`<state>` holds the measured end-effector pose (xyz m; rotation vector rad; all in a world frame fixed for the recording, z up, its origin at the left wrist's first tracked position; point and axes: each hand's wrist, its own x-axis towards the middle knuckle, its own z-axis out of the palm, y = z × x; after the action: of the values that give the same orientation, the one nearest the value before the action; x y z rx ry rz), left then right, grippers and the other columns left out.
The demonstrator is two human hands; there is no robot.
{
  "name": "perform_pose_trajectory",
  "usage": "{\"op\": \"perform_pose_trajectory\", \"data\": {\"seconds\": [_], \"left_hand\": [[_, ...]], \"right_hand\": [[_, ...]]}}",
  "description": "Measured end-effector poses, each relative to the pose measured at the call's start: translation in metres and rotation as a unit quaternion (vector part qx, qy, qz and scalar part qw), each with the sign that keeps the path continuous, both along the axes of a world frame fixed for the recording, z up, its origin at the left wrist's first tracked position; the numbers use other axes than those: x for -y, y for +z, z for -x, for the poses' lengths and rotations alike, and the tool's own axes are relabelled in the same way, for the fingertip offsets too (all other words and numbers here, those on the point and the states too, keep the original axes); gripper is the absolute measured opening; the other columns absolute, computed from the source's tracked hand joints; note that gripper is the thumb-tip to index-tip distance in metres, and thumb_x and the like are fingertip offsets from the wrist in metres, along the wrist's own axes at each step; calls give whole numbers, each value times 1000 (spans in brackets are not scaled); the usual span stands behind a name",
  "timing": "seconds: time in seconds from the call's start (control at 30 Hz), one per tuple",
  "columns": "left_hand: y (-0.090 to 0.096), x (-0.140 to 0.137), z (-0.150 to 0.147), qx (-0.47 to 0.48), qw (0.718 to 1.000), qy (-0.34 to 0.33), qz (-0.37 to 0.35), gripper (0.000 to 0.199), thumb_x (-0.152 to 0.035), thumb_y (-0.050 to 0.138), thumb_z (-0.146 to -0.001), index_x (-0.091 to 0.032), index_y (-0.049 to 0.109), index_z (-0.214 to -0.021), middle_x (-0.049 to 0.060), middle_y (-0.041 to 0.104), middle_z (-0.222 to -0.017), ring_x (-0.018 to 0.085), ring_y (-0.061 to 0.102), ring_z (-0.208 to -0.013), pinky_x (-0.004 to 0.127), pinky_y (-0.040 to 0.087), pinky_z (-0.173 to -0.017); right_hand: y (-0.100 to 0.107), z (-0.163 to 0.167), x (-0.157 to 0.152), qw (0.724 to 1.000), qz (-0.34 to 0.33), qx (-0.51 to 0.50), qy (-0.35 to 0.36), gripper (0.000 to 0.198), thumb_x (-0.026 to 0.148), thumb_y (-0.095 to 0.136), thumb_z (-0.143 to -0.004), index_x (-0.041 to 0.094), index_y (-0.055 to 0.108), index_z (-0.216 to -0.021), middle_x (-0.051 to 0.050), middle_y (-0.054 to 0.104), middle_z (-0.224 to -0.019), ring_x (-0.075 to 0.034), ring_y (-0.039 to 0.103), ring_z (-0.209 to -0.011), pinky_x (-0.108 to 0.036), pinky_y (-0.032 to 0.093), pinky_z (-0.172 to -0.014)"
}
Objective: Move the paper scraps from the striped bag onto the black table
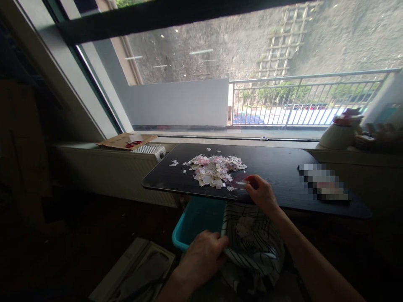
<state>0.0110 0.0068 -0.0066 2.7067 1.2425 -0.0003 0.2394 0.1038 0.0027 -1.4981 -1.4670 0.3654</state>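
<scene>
A heap of torn paper scraps (215,170) lies on the dark tabletop (270,161), mostly white with some pink. Just right of the heap, my right hand (262,193) is closed in a pinch at the table's near edge. A thin whitish paper scrap (242,182) sticks out from its fingertips. Below the table, my left hand (206,251) grips the rim of a white cloth basket (267,247) with a black grid pattern. Crumpled pale paper (244,226) shows inside that basket. My left fingertips are partly hidden behind the rim.
A turquoise plastic bin (181,230) stands left of the basket, under the table edge. A pixelated object (324,182) lies on the table's right. Red-handled scissors (134,144) rest on brown paper (108,141) by the window. A round pale container (336,134) sits far right.
</scene>
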Motion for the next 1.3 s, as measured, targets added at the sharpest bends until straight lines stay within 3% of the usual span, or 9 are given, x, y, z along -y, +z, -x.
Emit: {"op": "perform_pose_trajectory", "data": {"seconds": [0.17,0.67,0.87,1.03,1.1,1.23,1.3], "left_hand": [[0,0,0,1,1000,-1,3,9,-23,57,-84,-22,58,-93,1,63,-84,21,59,-79,28,44,-67],[-1,0,0,4,1000,2,2,10,-24,57,-84,-23,58,-94,1,64,-84,21,59,-78,28,44,-66],[0,0,-1,0,1000,2,8,12,-24,58,-84,-22,58,-96,2,64,-86,21,59,-80,28,44,-68],[0,-1,-1,5,1000,0,1,11,-23,59,-83,-23,59,-95,1,64,-84,22,60,-78,28,44,-66],[-1,-1,-1,9,1000,0,-1,11,-23,59,-83,-23,59,-94,1,64,-84,22,60,-78,28,44,-66],[-1,0,0,16,1000,-3,0,11,-23,58,-83,-23,58,-94,0,64,-84,21,59,-77,28,44,-66],[-1,0,0,18,1000,-4,-1,10,-23,58,-83,-23,58,-93,0,64,-84,21,59,-77,27,43,-66]], "right_hand": [[2,1,2,998,-22,-12,-63,19,33,54,-72,19,63,-83,-3,67,-71,-19,62,-67,-31,47,-67],[0,1,5,993,-14,9,116,24,30,54,-76,17,64,-93,0,61,-65,-13,54,-57,-26,45,-58],[-2,-2,4,1000,-19,-19,5,16,26,55,-71,19,63,-82,-3,68,-74,-17,61,-66,-29,47,-66],[-2,-1,6,996,-27,-21,86,21,26,54,-72,18,64,-88,-3,67,-72,-16,60,-63,-27,47,-62],[0,0,7,996,-18,-8,86,20,27,54,-72,18,64,-87,-3,67,-71,-16,60,-63,-27,46,-62],[1,0,6,999,-15,-20,-33,16,32,55,-72,19,63,-77,-4,68,-70,-19,62,-66,-31,46,-65],[0,0,6,997,-26,-34,-57,16,33,55,-71,19,62,-76,-5,69,-71,-20,63,-67,-31,46,-66]]}}
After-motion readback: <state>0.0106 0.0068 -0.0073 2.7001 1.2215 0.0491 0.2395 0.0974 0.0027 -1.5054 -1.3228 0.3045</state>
